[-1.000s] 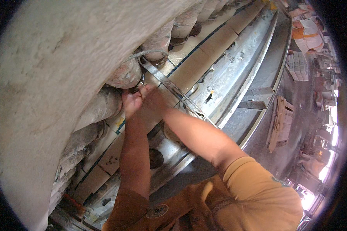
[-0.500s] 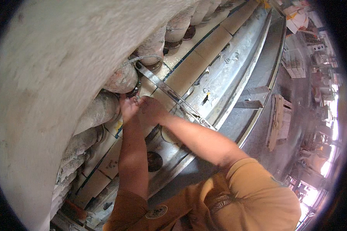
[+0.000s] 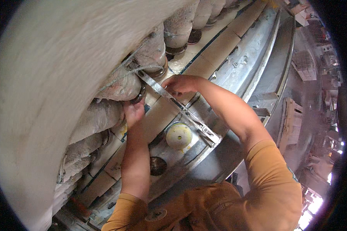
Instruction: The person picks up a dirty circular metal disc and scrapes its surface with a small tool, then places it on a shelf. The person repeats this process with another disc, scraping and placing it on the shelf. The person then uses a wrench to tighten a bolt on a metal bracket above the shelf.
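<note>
A long flat metal bar (image 3: 169, 98) runs diagonally from a fibre-covered bobbin (image 3: 117, 86) down to a bracket (image 3: 208, 133) on the machine frame. My right hand (image 3: 179, 82) lies over the upper part of this bar with the fingers curled on it. My left hand (image 3: 133, 111) reaches up under the bobbin and touches its dark ring base (image 3: 141, 93); the fingertips are hidden there. Thin strands of fibre (image 3: 121, 71) lead from the bobbin toward a huge white roll (image 3: 46, 77) on the left.
A row of more fibre-wrapped bobbins (image 3: 181, 27) stands along the beige and grey machine rail (image 3: 239, 65). A pale yellow round disc (image 3: 178, 135) and a dark round cup (image 3: 157, 165) sit below the bar. To the right lies a workshop floor with boxes (image 3: 293, 115).
My hands, close together on the bar before, have parted. The right one sits higher along the bar, and the left one is now under the bobbin. The view has shifted.
</note>
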The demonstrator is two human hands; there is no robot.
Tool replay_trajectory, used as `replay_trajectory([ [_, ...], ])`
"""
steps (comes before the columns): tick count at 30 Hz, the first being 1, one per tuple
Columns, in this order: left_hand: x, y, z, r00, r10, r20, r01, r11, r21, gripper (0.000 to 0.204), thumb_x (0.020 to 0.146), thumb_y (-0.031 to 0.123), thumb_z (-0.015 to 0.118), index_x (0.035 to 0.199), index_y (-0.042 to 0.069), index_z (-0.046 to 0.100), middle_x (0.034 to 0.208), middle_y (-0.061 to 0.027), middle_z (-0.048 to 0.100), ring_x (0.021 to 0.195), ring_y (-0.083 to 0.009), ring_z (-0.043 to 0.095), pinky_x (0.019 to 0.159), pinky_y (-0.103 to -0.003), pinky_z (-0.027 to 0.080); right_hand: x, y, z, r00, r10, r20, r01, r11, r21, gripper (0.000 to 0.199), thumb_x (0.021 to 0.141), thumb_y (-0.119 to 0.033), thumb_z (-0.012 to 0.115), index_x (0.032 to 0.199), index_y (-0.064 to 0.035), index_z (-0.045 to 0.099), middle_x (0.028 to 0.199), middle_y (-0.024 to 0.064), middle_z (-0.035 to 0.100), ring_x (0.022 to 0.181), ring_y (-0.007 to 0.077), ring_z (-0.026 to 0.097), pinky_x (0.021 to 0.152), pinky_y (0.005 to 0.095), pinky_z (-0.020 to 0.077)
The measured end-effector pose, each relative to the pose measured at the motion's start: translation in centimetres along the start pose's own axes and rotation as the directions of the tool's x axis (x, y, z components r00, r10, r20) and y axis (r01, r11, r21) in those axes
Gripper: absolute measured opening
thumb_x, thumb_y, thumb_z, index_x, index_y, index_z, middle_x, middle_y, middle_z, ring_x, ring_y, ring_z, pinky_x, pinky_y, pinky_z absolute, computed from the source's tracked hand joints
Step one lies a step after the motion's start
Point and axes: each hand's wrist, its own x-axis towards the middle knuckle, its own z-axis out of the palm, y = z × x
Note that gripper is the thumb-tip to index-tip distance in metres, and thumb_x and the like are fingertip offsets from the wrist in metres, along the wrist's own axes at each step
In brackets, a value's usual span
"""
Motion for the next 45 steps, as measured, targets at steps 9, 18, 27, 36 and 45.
replay_trajectory([
  [9, -0.2, 0.6, -0.1, 1.0, 0.005, -0.03, -0.003, 0.998, 0.067, 0.044, 0.086, 0.027, 0.064, 0.125, 0.007, 0.055, 0.128, -0.0104, 0.057, 0.119, -0.0308, 0.053, 0.1, -0.051, 0.043, 3.8, 0.0, 0.0, 0.991, -0.051, 0.127, 0.04, 0.996, 0.084, 0.021, 0.085, -0.012, 0.061, 0.105, -0.01, 0.067, 0.068, -0.0023, 0.06, 0.058, 0.0072, 0.054, 0.05, 0.0244, 0.0434],
  [18, 0.0, 1.4, -1.6, 0.992, 0.01, -0.123, 0.007, 0.991, 0.134, 0.036, 0.086, 0.025, 0.063, 0.118, 0.008, 0.06, 0.122, -0.009, 0.062, 0.113, -0.0284, 0.057, 0.095, -0.048, 0.045, 5.0, -0.6, 0.1, 0.996, -0.074, 0.054, 0.073, 0.997, 0.029, 0.019, 0.081, -0.011, 0.067, 0.099, -0.0061, 0.07, 0.08, -0.0007, 0.067, 0.072, 0.0096, 0.059, 0.063, 0.0281, 0.0486],
  [27, 0.0, 1.2, -1.7, 0.984, 0.003, -0.179, 0.027, 0.986, 0.164, 0.036, 0.087, 0.029, 0.061, 0.116, 0.008, 0.061, 0.118, -0.0083, 0.063, 0.111, -0.0285, 0.058, 0.094, -0.048, 0.045, 7.2, 0.6, -0.9, 0.993, -0.059, 0.106, 0.044, 0.99, 0.136, 0.025, 0.075, -0.019, 0.075, 0.095, -0.0043, 0.071, 0.083, 0.0018, 0.067, 0.071, 0.0116, 0.061, 0.061, 0.0288, 0.0505],
  [36, -0.6, 1.9, -2.0, 0.988, -0.067, -0.138, 0.104, 0.954, 0.282, 0.042, 0.089, 0.029, 0.058, 0.124, 0.005, 0.054, 0.126, -0.0106, 0.057, 0.117, -0.0294, 0.053, 0.1, -0.053, 0.042, 7.5, 2.4, 4.2, 0.892, -0.175, 0.416, -0.123, 0.793, 0.597, 0.026, 0.082, -0.022, 0.073, 0.099, -0.0052, 0.064, 0.089, 0.007, 0.066, 0.081, 0.0183, 0.064, 0.072, 0.0346, 0.0533],
  [45, -1.9, 0.9, -0.7, 0.996, -0.001, 0.085, -0.025, 0.953, 0.302, 0.047, 0.087, 0.017, 0.057, 0.13, 0.002, 0.046, 0.135, -0.0117, 0.049, 0.125, -0.0334, 0.046, 0.102, -0.055, 0.04, 6.9, 2.4, 6.6, 0.927, -0.062, 0.371, -0.106, 0.903, 0.416, 0.023, 0.085, -0.023, 0.07, 0.098, -0.0048, 0.063, 0.089, 0.0077, 0.065, 0.08, 0.0191, 0.064, 0.072, 0.0344, 0.0537],
])
